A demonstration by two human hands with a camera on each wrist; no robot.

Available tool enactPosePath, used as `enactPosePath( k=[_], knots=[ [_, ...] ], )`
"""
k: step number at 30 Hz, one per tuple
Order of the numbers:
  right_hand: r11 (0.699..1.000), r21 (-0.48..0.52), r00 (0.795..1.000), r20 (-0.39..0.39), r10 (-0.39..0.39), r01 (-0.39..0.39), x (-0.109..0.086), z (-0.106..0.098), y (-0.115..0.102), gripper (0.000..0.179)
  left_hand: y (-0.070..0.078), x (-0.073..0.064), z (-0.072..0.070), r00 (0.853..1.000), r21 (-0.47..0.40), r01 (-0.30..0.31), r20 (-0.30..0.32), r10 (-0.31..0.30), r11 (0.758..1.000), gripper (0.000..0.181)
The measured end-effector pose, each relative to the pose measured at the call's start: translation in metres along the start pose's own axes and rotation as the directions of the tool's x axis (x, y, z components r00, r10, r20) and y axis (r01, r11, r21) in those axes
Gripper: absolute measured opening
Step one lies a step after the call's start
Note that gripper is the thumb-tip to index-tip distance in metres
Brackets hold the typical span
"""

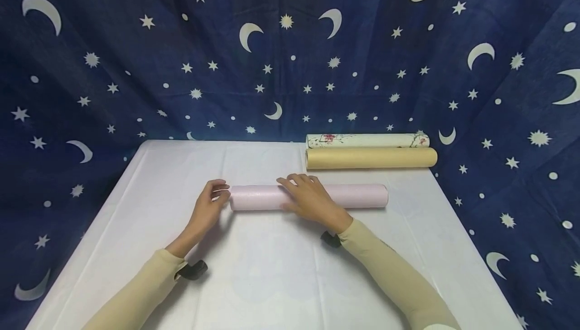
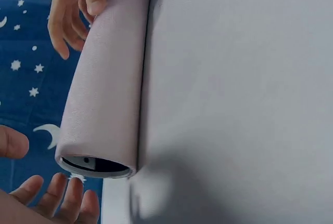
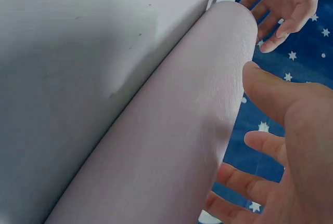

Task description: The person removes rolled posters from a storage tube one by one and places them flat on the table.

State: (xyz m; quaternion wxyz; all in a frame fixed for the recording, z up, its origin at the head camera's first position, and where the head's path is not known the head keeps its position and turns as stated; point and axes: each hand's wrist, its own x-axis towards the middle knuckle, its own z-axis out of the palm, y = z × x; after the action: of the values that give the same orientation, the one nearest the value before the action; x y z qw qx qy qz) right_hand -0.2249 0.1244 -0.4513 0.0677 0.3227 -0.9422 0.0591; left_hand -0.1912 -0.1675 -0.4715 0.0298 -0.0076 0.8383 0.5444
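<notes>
A pale pink roll (image 1: 360, 196) of what looks like wallpaper lies crosswise on the white-covered table. Its hollow left end (image 2: 96, 166) shows a dark opening in the left wrist view. Just off that end is my left hand (image 1: 209, 210), thumb and fingers apart and softly bent, with nothing between them. My right hand (image 1: 312, 201) hovers over the roll's middle, fingers spread toward its far side and thumb toward the near side. In the right wrist view, the fingers (image 3: 244, 182) of that hand are right at the roll's surface, loosely extended.
Behind the pink roll, at the table's back right, lie a gold roll (image 1: 371, 158) and a white roll with a floral print (image 1: 367, 141). The white tablecloth (image 1: 263, 274) has fold lines. A dark blue curtain (image 1: 290, 68) with moons and stars hangs behind the table.
</notes>
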Motion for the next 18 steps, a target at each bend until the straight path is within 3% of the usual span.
enactPosePath(
  k=[4,8,13,18],
  knots=[
    [0.999,0.032,0.998,0.058,0.005,-0.007,0.012,0.003,-0.009,0.065,-0.005,0.000,0.000,0.992,-0.097,0.121,0.040,-0.117,0.988,0.049],
    [0.998,0.067,0.993,0.116,0.004,-0.011,0.021,0.008,-0.015,0.070,-0.008,-0.001,0.001,0.979,-0.122,0.199,0.080,-0.190,0.972,0.049],
    [0.996,0.088,0.989,0.147,0.014,-0.027,0.026,0.014,-0.017,0.077,-0.011,0.003,0.006,0.975,-0.112,0.209,0.095,-0.199,0.971,0.050],
    [0.998,0.061,0.986,0.166,0.006,-0.016,0.027,0.019,-0.017,0.077,-0.011,0.006,0.010,0.971,-0.159,0.224,0.124,-0.206,0.961,0.051]
  ],
)
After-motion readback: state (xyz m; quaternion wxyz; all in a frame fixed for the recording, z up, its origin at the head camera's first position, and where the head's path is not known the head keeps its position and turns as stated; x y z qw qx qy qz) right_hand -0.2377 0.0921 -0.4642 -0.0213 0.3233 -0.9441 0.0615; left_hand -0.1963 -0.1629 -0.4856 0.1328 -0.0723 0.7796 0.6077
